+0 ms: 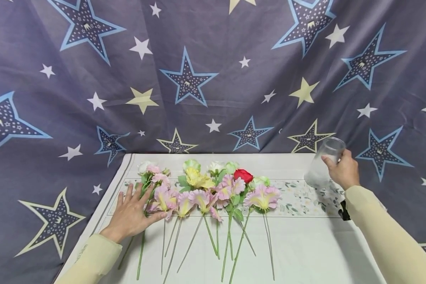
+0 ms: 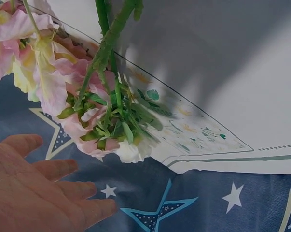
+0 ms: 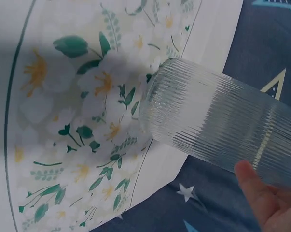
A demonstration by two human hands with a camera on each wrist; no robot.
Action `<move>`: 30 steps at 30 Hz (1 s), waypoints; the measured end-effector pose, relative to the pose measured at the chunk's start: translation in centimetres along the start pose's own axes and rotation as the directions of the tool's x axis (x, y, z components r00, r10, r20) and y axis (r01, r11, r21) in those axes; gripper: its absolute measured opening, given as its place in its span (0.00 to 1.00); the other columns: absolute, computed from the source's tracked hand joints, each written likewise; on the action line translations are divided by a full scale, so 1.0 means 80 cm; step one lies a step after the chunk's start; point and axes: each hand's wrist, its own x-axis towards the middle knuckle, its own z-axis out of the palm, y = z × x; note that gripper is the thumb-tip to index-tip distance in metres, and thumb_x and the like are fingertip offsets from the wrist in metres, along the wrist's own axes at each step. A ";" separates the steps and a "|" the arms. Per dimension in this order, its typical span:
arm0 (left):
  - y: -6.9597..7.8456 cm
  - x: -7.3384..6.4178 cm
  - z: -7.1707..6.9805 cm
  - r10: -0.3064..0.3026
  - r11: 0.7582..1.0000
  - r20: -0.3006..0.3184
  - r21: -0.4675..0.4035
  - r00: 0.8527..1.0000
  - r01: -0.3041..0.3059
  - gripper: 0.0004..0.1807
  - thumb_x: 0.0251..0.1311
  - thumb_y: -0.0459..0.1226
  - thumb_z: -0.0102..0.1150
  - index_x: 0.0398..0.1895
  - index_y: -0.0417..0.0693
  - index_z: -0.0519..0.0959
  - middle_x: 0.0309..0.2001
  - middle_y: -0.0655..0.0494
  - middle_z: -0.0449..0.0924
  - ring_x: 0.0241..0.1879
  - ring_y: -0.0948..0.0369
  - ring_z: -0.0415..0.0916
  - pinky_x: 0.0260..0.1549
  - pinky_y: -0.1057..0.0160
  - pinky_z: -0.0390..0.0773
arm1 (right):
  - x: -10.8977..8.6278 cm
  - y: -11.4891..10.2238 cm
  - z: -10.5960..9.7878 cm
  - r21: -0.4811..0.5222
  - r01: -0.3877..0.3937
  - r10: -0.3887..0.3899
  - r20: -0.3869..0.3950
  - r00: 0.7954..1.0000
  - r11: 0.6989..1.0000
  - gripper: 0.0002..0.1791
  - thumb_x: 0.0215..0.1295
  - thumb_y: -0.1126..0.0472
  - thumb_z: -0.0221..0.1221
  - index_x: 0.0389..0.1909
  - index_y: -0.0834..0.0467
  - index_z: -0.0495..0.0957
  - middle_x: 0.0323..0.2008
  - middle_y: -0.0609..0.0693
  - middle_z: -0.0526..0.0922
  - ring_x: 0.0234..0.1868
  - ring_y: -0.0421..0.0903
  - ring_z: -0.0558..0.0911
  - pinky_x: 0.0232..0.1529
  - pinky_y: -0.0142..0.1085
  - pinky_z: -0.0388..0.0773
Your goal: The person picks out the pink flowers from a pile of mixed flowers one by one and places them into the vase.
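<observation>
My right hand (image 1: 345,170) grips a clear glass vase (image 1: 317,171) near its upper part, at the table's right side. Fine vertical ribs run along the vase (image 3: 193,111) in the right wrist view; whether its base touches the cloth I cannot tell. At the left end of a row of artificial flowers, my left hand (image 1: 133,215) lies spread, palm down, fingers apart and nothing held. Closest to it are small pink flowers (image 1: 160,179) and a pink-yellow flower (image 1: 165,198). Farther right come a yellow flower (image 1: 198,178), a red rose (image 1: 243,175) and another pink-yellow flower (image 1: 262,197).
A white tablecloth (image 1: 305,248) with a floral-printed band (image 1: 292,197) covers the table. Green flower stems (image 1: 239,248) point toward the front edge. Behind hangs a dark curtain (image 1: 234,98) with stars. Near the right sleeve lies a small black object (image 1: 344,211).
</observation>
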 end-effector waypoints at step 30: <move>0.004 0.002 0.002 0.014 1.000 -0.014 -0.009 1.000 -0.014 0.61 0.55 0.76 0.54 0.82 0.47 0.53 0.79 0.29 0.44 0.76 0.27 0.34 0.70 0.26 0.33 | -0.061 -0.028 0.013 0.072 0.171 -0.174 0.034 0.984 0.983 0.37 0.75 0.48 0.60 0.67 0.74 0.61 0.59 0.78 0.73 0.53 0.74 0.80 0.51 0.63 0.78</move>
